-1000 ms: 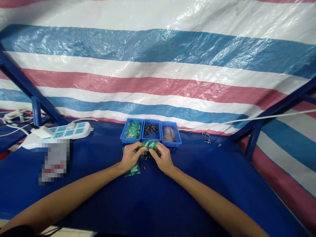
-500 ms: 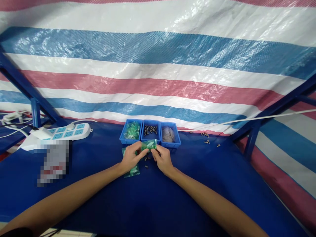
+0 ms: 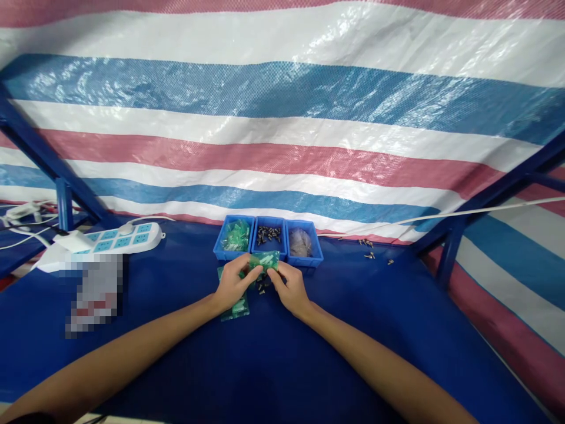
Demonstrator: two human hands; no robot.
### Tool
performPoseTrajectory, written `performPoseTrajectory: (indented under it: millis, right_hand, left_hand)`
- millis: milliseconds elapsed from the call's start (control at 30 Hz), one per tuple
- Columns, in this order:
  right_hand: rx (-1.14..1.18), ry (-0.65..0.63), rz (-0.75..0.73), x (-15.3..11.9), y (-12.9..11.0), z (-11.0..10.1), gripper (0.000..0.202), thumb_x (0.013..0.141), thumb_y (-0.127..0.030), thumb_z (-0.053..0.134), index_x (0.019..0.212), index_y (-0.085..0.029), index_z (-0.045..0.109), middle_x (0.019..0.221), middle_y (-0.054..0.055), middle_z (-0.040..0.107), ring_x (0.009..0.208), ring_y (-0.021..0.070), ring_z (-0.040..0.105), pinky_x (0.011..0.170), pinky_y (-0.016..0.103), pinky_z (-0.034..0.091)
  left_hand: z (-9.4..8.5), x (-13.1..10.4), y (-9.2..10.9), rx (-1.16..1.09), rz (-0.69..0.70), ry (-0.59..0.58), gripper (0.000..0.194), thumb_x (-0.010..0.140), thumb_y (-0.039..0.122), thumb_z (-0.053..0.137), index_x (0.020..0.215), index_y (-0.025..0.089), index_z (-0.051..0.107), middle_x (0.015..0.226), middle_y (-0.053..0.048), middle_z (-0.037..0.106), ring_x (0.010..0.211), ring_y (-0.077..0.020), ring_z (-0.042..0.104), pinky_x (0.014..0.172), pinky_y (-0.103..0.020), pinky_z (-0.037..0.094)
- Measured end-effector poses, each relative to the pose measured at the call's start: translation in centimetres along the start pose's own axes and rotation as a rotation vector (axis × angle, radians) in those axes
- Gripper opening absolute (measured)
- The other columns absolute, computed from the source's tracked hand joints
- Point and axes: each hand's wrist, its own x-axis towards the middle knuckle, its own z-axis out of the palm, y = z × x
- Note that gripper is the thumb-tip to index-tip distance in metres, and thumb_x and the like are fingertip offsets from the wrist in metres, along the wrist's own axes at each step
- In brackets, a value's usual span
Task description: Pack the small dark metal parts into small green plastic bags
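Between my two hands is a small green plastic bag [image 3: 266, 258], just in front of the bins. My left hand [image 3: 235, 281] pinches its left side with thumb and fingers, and my right hand [image 3: 289, 287] pinches its right side. Small dark screws [image 3: 262, 289] lie on the table between the hands, partly hidden. Another green bag [image 3: 238, 308] with pale contents rests by my left wrist, partly covered by that hand. Behind stand a blue bin with green bags [image 3: 235, 237], a blue bin of screws [image 3: 269, 235] and a blue bin with clear bags [image 3: 302, 242].
A white power strip [image 3: 128, 238] with plugs and cables lies at the left, near a blurred grey item [image 3: 97, 288]. Several loose screws [image 3: 369, 255] are scattered at the back right. A striped plastic sheet [image 3: 282, 135] hangs behind the blue table [image 3: 265, 365].
The green bag has shifted slightly left and tilted between my hands. One small piece seen on the table below the screws is no longer apart there. The view has moved slightly.
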Motion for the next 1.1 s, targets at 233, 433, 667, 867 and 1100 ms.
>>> performPoseTrajectory:
  millis: [233, 433, 667, 867, 1100]
  right_hand:
    - [0.021, 0.007, -0.083, -0.3, -0.25, -0.33, 0.025, 0.092, -0.034, 0.044, 0.079, -0.018, 0.057, 0.072, 0.003, 0.053, 0.065, 0.0154, 0.053, 0.061, 0.026, 0.044]
    - [0.056, 0.045, -0.04, -0.3, -0.38, -0.32, 0.023, 0.092, -0.034, 0.045, 0.079, -0.018, 0.054, 0.071, 0.001, 0.051, 0.063, 0.0133, 0.05, 0.061, 0.025, 0.043]
    - [0.04, 0.01, -0.014, -0.33, -0.16, -0.11, 0.024, 0.093, -0.033, 0.045, 0.083, -0.018, 0.059, 0.073, 0.002, 0.054, 0.063, 0.0135, 0.051, 0.061, 0.025, 0.042]
    - [0.026, 0.078, -0.076, -0.3, -0.11, -0.03, 0.021, 0.094, -0.027, 0.044, 0.08, -0.018, 0.058, 0.071, 0.001, 0.054, 0.067, 0.0145, 0.051, 0.064, 0.026, 0.041]
    - [0.057, 0.113, -0.075, -0.33, -0.25, -0.07, 0.015, 0.092, -0.025, 0.05, 0.084, -0.017, 0.059, 0.07, 0.0, 0.053, 0.062, 0.0125, 0.051, 0.061, 0.025, 0.041]
  left_hand:
    - [0.01, -0.14, 0.07, 0.023, -0.013, -0.019, 0.022, 0.087, 0.036, 0.056, 0.077, 0.016, 0.057, 0.063, 0.002, 0.054, 0.055, -0.01, 0.048, 0.054, -0.02, 0.037]
    - [-0.09, -0.19, 0.21, 0.023, 0.0, -0.041, 0.022, 0.088, 0.034, 0.055, 0.077, 0.015, 0.058, 0.066, 0.002, 0.053, 0.058, -0.0099, 0.048, 0.057, -0.02, 0.037]
    - [-0.08, -0.29, 0.07, -0.006, 0.005, -0.015, 0.023, 0.088, 0.034, 0.055, 0.075, 0.016, 0.057, 0.062, 0.003, 0.051, 0.054, -0.0093, 0.046, 0.054, -0.02, 0.036]
    - [0.03, -0.12, -0.09, 0.034, -0.011, -0.048, 0.023, 0.086, 0.037, 0.057, 0.079, 0.015, 0.06, 0.067, 0.002, 0.056, 0.058, -0.0099, 0.05, 0.055, -0.02, 0.038]
    - [-0.05, -0.11, 0.16, 0.092, -0.003, 0.0, 0.034, 0.087, 0.04, 0.055, 0.065, 0.015, 0.054, 0.058, 0.003, 0.05, 0.055, -0.0098, 0.048, 0.056, -0.021, 0.037]
